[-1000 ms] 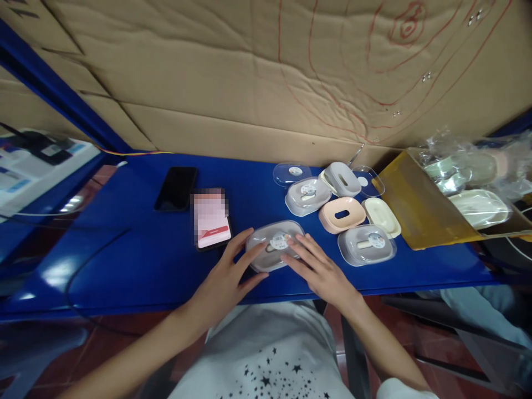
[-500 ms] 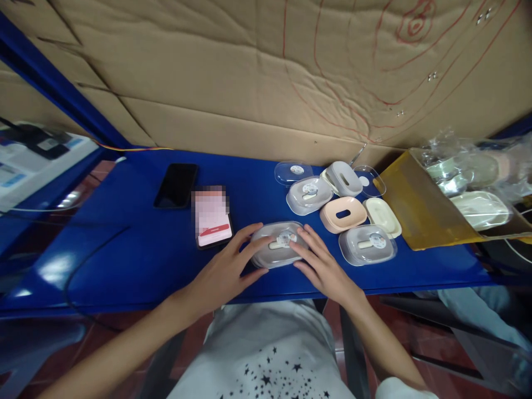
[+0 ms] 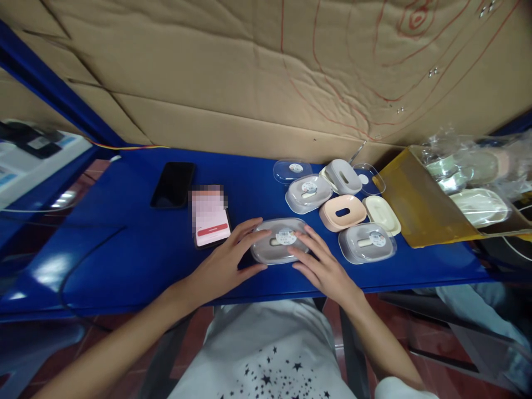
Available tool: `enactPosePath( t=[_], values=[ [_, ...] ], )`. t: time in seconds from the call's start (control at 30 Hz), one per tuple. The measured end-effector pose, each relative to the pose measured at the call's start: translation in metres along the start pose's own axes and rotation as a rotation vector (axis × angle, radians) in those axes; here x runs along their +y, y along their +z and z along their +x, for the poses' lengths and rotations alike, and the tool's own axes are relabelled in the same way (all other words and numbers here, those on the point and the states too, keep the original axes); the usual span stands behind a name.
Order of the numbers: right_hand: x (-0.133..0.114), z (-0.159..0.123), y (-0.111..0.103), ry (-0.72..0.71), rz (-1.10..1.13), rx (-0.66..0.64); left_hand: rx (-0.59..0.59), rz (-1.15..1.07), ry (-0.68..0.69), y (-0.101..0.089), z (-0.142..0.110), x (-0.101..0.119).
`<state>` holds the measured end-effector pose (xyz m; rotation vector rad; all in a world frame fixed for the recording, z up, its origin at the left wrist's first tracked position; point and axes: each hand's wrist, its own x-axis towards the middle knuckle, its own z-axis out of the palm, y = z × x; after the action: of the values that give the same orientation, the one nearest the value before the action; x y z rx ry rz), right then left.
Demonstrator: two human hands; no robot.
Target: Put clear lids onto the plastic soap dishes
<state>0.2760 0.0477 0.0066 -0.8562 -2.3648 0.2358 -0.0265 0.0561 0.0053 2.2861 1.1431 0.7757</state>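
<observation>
A grey soap box [image 3: 272, 256] with a clear lid and a round sticker lies on the blue table in front of me. My left hand [image 3: 236, 252] grips its left end, thumb on the near side and fingers over the far rim. At the right end my right hand [image 3: 322, 257] holds it too, with fingertips on the lid and the thumb low on the near side. Just right of it are another lidded grey soap box [image 3: 366, 252], a peach slotted box part [image 3: 332, 216] and a cream tray [image 3: 384, 216].
Behind these lie a lidded grey box [image 3: 305, 202], a grey slotted part [image 3: 344, 176] and two clear lids [image 3: 286, 174]. A cardboard carton [image 3: 403, 205] with bagged pieces stands right. Two phones, one dark [image 3: 172, 185] and one lit [image 3: 211, 221], lie left. Cardboard [image 3: 199, 66] walls the back.
My right fingers have shifted slightly on the lid, so more of the sticker shows. Both hands stay on the soap box; the view has tilted slightly.
</observation>
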Motion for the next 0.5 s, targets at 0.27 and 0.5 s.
enactPosePath(
  t=[0.27, 0.5],
  values=[
    [-0.0004, -0.0024, 0.0004, -0.082, -0.037, 0.055, -0.044, -0.091, -0.024, -0.0017, 0.0037, -0.0025],
    [0.0000, -0.0023, -0.0009, -0.067, -0.012, 0.073, -0.066, -0.133, -0.008, -0.0049, 0.0102, -0.0031]
  ],
)
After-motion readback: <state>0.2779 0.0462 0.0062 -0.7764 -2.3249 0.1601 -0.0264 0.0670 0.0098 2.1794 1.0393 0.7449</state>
